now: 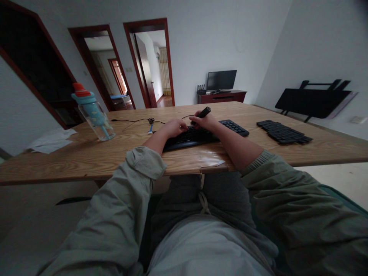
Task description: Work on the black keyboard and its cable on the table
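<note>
both forearms reach forward; left hand (174,127) flat, right hand (204,122) fingers curled.

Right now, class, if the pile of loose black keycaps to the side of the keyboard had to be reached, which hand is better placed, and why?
Probably the left hand. It rests free on the keyboard, while the right hand grips a black tool. Against that, the keycaps lie on the right hand's side.

On the wooden table (86,157) we list: a clear water bottle (93,113) with blue lid and orange cap, at the table's left end; white paper sheets (51,141) left of it at the table's edge; a loose stack of black keycaps (283,132) at the table's right end. Beyond the table's far edge, a dark monitor (221,80) on a red-brown cabinet (222,96). Right of the table, a black folded frame (313,100) against the wall.
</note>
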The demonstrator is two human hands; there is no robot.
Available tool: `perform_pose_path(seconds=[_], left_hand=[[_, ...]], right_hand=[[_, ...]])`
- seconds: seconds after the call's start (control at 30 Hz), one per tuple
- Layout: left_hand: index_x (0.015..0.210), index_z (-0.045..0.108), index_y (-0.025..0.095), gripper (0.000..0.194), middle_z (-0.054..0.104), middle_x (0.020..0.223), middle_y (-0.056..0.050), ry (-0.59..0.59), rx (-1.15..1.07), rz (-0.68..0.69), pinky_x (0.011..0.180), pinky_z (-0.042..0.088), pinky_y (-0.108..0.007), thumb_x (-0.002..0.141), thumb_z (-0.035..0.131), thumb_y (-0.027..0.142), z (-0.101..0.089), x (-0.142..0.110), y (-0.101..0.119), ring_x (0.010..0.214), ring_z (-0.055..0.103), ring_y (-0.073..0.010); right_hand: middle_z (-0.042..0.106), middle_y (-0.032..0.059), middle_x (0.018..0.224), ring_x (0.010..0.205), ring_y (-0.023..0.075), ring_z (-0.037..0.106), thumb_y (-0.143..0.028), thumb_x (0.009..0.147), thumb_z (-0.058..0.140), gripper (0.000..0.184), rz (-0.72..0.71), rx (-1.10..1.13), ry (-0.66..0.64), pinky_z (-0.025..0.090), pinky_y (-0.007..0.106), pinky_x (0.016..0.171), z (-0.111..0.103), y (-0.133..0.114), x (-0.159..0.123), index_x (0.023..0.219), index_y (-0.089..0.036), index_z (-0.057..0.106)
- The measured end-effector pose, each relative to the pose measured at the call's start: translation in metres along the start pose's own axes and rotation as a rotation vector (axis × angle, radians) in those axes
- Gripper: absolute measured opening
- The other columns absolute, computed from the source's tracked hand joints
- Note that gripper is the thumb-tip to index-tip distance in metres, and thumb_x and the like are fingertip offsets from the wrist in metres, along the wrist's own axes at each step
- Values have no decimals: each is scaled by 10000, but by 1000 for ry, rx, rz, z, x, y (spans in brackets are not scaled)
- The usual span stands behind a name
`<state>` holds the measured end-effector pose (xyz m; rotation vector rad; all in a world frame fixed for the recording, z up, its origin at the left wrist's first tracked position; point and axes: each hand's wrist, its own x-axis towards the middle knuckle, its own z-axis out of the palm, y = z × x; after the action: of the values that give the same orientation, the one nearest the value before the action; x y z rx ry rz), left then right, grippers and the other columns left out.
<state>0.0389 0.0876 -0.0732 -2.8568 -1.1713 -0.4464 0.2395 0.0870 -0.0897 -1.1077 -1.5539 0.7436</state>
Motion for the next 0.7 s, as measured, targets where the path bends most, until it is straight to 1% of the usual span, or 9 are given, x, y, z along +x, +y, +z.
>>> perform_pose_path(seconds=[0.13, 0.23, 0.3, 0.37, 0.47, 0.57, 0.63, 0.7], left_hand=[[1058, 831, 203, 243, 794, 1056, -67, -1, 41, -43, 850, 487, -278, 908, 641, 198, 0, -2, 4, 953, 695, -218], [1030, 828, 212, 225, 795, 1046, -69, 11, 85, -83, 815, 481, -285, 905, 642, 231, -1, -4, 7, 949, 699, -233], [997, 823, 220, 198, 796, 1006, -70, 17, 97, -116, 777, 473, -289, 894, 657, 254, -2, -5, 8, 924, 703, -238], [960, 813, 230, 165, 794, 958, -69, 17, 98, -163, 738, 462, -293, 882, 688, 304, -3, -6, 9, 900, 704, -245], [921, 802, 224, 203, 780, 913, -86, 32, 97, -230, 712, 452, -311, 864, 735, 408, -4, -6, 7, 889, 697, -268], [888, 794, 197, 211, 763, 873, -87, 57, 34, -252, 711, 447, -319, 847, 764, 401, -8, -7, 0, 842, 682, -257], [860, 785, 177, 194, 749, 827, -77, 110, -59, -252, 715, 446, -318, 854, 757, 369, -12, -10, -8, 796, 663, -234], [822, 772, 164, 219, 732, 783, -69, 211, -139, -251, 717, 446, -320, 868, 740, 375, -17, -15, -19, 766, 644, -218]], right_hand=[[652, 5, 694, 617, 109, 595, -299, 768, 851, 263, -32, 105, 28, 492, 206, 567, 6, -4, -5, 759, -172, 620], [646, 10, 729, 678, 111, 605, -376, 817, 792, 280, 18, 256, 41, 505, 207, 623, 22, -10, -8, 753, -174, 609], [617, 6, 710, 673, 107, 597, -417, 859, 731, 305, 68, 359, 56, 502, 207, 635, 36, -14, -9, 737, -179, 583], [588, -2, 688, 647, 101, 577, -424, 870, 700, 307, 105, 406, 98, 494, 207, 630, 48, -17, -6, 736, -184, 566], [577, -5, 695, 614, 97, 555, -391, 846, 700, 257, 122, 345, 174, 489, 212, 607, 59, -18, 1, 759, -189, 567], [545, -10, 660, 555, 106, 524, -353, 826, 680, 219, 148, 237, 230, 468, 228, 538, 65, -17, 10, 748, -207, 535], [502, -17, 605, 518, 121, 494, -347, 821, 658, 209, 167, 218, 250, 443, 246, 489, 69, -16, 14, 747, -222, 508], [459, -24, 561, 493, 127, 459, -341, 816, 642, 203, 158, 235, 268, 418, 256, 453, 72, -16, 14, 743, -231, 489]])
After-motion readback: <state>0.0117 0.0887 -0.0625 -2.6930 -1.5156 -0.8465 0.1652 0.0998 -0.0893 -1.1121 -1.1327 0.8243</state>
